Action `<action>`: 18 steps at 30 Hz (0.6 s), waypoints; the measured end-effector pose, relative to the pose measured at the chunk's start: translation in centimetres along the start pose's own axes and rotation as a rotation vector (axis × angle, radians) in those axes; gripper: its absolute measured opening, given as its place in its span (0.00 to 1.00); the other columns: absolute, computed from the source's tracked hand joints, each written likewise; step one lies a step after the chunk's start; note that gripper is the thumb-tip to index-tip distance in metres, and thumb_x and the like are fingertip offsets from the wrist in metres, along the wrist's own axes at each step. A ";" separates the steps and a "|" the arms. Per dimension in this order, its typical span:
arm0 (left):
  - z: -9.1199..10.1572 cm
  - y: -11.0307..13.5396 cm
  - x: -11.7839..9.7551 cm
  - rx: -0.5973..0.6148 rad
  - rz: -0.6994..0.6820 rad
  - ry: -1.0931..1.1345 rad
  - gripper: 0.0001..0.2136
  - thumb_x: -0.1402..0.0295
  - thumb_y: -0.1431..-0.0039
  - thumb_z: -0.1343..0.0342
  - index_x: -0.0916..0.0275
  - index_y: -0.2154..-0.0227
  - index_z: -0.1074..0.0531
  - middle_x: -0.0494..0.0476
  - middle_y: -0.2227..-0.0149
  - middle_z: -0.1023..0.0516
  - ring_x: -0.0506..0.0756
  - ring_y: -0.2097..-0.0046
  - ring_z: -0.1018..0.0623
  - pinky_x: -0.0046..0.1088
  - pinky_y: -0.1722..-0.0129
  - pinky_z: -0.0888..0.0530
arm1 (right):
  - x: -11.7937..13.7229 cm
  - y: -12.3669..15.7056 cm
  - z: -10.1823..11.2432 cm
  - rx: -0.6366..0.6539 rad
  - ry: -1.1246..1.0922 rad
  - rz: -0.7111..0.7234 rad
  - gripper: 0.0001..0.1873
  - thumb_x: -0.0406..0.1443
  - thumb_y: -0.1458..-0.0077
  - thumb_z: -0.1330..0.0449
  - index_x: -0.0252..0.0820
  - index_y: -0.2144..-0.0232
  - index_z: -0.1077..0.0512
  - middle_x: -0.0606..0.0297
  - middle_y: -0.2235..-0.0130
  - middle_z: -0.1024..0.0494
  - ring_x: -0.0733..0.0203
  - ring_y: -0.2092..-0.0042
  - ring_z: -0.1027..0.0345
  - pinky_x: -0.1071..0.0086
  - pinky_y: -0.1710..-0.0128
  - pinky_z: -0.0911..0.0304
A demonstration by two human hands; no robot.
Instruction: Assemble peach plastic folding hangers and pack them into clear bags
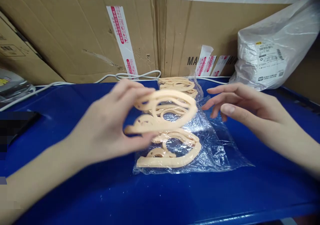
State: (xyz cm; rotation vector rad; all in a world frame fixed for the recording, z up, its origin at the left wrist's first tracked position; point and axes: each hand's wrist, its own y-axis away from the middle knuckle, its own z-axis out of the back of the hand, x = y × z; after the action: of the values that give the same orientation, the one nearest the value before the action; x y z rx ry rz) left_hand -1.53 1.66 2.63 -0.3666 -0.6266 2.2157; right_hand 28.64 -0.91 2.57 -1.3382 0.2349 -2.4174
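My left hand (112, 125) pinches a peach-coloured plastic hook-shaped piece (170, 113) and holds it a little above the blue table (100, 198). Below it lies another such piece (172, 153) on a clear plastic bag (215, 148). More peach pieces (178, 84) sit stacked in clear wrap further back. My right hand (240, 108) hovers to the right of the held piece, fingers stretched out toward it, holding nothing.
Large cardboard boxes (87, 38) with red-and-white tape form a wall behind the table. A white cable (75, 83) runs along their base. A white plastic parcel (272, 48) with a label sits at the back right. A dark object (17, 125) lies at the left edge.
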 end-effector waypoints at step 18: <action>-3.4 1.1 -1.6 0.117 -0.147 0.008 0.41 0.42 0.37 0.52 0.69 0.33 0.52 0.72 0.33 0.43 0.65 0.32 0.44 0.46 0.34 0.41 | -0.8 -0.4 -0.8 0.260 -0.376 -0.263 0.18 0.37 0.49 0.31 0.48 0.54 0.27 0.69 0.71 0.24 0.70 0.74 0.38 0.78 0.78 0.42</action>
State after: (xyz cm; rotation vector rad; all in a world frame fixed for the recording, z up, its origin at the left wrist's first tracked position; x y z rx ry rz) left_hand 0.38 0.89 -0.71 -0.2606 -0.5008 2.0980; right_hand 28.32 -0.29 1.64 -1.7443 -0.3627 -2.2333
